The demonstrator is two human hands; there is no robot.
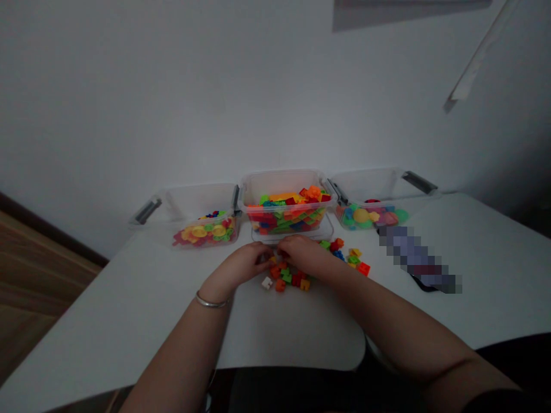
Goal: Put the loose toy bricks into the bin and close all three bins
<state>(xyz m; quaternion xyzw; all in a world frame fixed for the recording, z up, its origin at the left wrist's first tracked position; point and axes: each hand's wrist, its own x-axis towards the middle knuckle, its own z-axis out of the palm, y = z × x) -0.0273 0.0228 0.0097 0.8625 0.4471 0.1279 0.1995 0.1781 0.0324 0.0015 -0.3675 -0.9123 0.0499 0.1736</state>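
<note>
My left hand (249, 263), with a silver bracelet at the wrist, is closed, its fingertips on a small yellow building block (272, 260). Close against it, my right hand (301, 252) has its fingers bent in a pinch; what they hold is hidden. Just below the hands lie loose blocks: a white block (267, 283), an orange block (280, 285), green blocks (286, 275), a red block (297, 279) and a yellow-orange block (305, 285). More loose pieces, among them a blue block (339, 254) and a red-orange block (364, 268), are scattered beyond my right wrist.
Behind the hands, a clear bin (284, 208) full of colourful blocks stands on a lid (331, 229). A left bin (167, 201) and a right bin (370, 180) hold plastic toy pieces. A pixelated, dark-edged object (419, 261) lies on the white table (482, 258) at the right.
</note>
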